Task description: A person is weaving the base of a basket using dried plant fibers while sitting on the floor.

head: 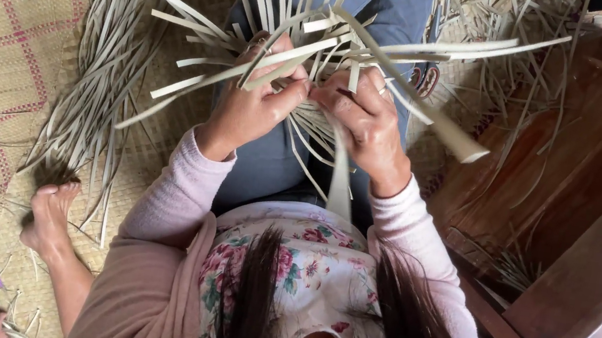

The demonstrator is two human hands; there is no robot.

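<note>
Head view: weaving step in hand at frame centre; left hand (pixel 255 105) and right hand (pixel 362 119) both pinch the strips (pixel 333 41) above the lap; loose bundle (pixel 97 72) upper left; likely needs another strip crossed.

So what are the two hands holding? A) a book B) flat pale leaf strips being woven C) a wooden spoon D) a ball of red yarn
B: the left hand and the right hand both grip the flat pale strips, which cross each other and fan out over the lap.
</note>
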